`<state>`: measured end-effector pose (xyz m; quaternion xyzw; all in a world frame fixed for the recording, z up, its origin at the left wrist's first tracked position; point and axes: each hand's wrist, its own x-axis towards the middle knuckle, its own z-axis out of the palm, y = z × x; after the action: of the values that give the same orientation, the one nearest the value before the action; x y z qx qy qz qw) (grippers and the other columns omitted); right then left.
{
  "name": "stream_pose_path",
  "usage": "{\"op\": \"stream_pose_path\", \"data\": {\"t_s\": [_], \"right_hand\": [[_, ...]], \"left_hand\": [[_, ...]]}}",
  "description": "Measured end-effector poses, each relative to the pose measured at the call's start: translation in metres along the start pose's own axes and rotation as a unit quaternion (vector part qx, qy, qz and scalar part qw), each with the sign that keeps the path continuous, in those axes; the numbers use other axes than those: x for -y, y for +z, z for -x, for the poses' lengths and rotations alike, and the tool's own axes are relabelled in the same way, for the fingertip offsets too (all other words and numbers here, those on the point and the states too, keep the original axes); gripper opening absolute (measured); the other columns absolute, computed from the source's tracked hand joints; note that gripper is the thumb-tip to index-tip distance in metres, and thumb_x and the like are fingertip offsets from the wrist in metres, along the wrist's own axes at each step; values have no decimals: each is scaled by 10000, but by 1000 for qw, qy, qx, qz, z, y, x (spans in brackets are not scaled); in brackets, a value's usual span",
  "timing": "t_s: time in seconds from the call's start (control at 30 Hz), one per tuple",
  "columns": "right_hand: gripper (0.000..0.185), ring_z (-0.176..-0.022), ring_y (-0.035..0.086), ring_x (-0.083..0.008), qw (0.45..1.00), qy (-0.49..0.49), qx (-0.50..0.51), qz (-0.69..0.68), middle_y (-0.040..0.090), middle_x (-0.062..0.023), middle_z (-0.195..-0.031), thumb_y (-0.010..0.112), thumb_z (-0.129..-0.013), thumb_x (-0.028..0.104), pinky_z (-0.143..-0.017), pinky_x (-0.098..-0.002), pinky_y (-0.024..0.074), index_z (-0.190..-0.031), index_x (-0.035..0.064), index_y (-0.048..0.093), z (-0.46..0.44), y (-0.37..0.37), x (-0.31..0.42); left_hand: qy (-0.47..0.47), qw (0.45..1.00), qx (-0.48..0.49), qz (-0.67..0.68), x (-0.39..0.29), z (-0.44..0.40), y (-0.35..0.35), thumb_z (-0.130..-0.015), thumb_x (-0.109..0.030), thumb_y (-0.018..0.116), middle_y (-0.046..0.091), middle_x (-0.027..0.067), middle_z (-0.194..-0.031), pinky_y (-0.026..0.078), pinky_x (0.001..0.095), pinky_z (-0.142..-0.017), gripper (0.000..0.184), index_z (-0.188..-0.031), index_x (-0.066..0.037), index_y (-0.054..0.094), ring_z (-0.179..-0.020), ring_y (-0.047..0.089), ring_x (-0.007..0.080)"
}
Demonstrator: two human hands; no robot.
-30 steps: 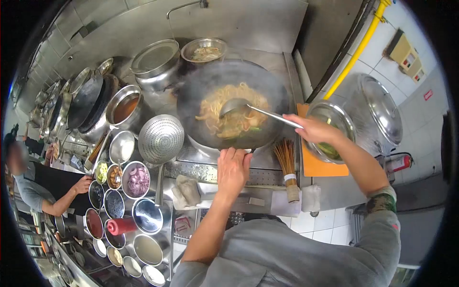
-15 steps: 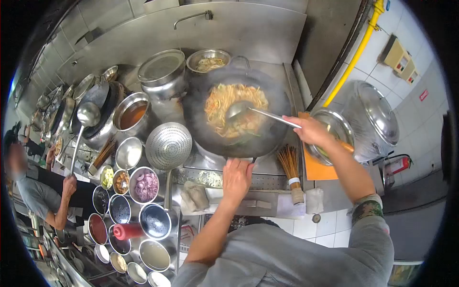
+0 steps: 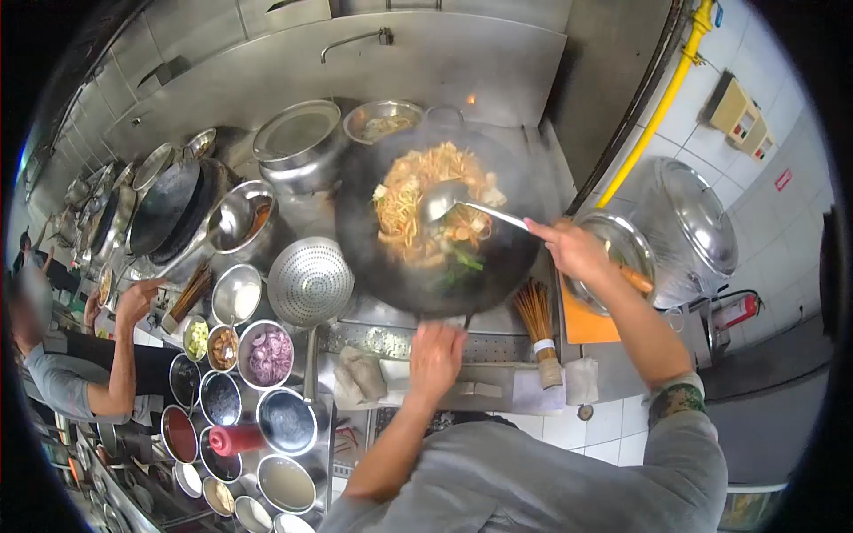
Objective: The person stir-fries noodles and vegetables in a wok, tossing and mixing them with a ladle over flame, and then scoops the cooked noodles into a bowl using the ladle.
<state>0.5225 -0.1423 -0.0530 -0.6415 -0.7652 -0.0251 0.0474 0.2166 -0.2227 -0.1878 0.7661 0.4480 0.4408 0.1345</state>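
A large dark wok (image 3: 373, 275) sits on the stove, full of steaming noodles (image 3: 404, 209) with bits of green vegetable at the near side. My right hand (image 3: 573, 251) is closed round the handle of a metal ladle (image 3: 447, 202), whose bowl rests among the noodles. At the wok's near edge, my left hand (image 3: 436, 358) has its fingers wrapped over the wok's handle, which is mostly hidden beneath them. Right of that hand stands a bamboo brush (image 3: 538, 324).
A perforated strainer (image 3: 310, 282) lies left of the wok, above bowls of ingredients such as onions (image 3: 270, 358). Further left, a co-worker's hand (image 3: 138, 300) holds another ladle over a pot (image 3: 258, 233). A steel bowl (image 3: 641, 235) stands at the right.
The noodles have shifted and spread in the wok, with greens now showing at the near side. The co-worker's ladle has gone from the lower left up to the pot of brown liquid.
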Motion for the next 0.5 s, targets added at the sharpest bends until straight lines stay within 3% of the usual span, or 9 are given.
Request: {"op": "stream_pose_path", "data": {"t_s": [0.03,0.13,0.2,0.27,0.37,0.47,0.5], "right_hand": [[606,-903,690,-384,1000,7,-3,23,678,-165,-1010,638,-952,101,-830,-475,567,-1478,387,544,5,-1,-5],[611,-926,705,-344,991,-27,27,-131,705,-168,-1092,647,-947,80,-844,-452,561,-1475,375,556,22,-29,-30],[601,-1017,710,-259,966,35,145,-211,703,-151,-1272,671,-938,70,-918,-386,537,-1476,317,569,21,-54,-37],[611,-1065,703,-291,955,-62,86,-277,700,-158,-1277,667,-934,62,-953,-391,532,-1487,298,555,14,-41,-56],[606,-1145,679,-313,967,-19,25,-252,681,-172,-1314,659,-937,54,-999,-385,516,-1493,268,549,-11,-15,-28],[587,-1221,643,-333,977,94,79,-172,659,-179,-1355,652,-947,65,-1041,-378,497,-1497,238,543,-45,6,20],[592,-1231,640,-330,976,61,88,-191,657,-175,-1363,652,-947,60,-1049,-376,494,-1501,235,539,-40,14,15]], "left_hand": [[-1,1000,-1,16,-10,9,-8,-862,-96,764,636,127,-841,463,458,-780,85,-910,-47,714,-845,585,361],[-4,999,-11,39,-32,0,-36,-860,-89,763,636,134,-849,467,456,-783,86,-913,-41,716,-854,586,364],[-9,999,-18,27,-27,-38,-38,-855,-92,769,641,137,-862,469,455,-783,94,-913,-37,718,-862,587,362],[-4,999,-26,19,-16,-56,-25,-847,-97,778,641,137,-873,476,456,-781,114,-917,-31,718,-860,585,357],[-9,1000,-20,7,-9,-69,-14,-849,-97,777,640,136,-873,481,462,-787,113,-916,-29,717,-857,583,361],[-8,1000,-16,9,-5,-67,-4,-850,-102,777,648,139,-879,482,459,-789,117,-916,-25,718,-859,583,368],[-11,1000,-10,11,-4,-67,-3,-853,-106,775,651,142,-880,482,460,-790,118,-915,-23,718,-861,583,370]]}}
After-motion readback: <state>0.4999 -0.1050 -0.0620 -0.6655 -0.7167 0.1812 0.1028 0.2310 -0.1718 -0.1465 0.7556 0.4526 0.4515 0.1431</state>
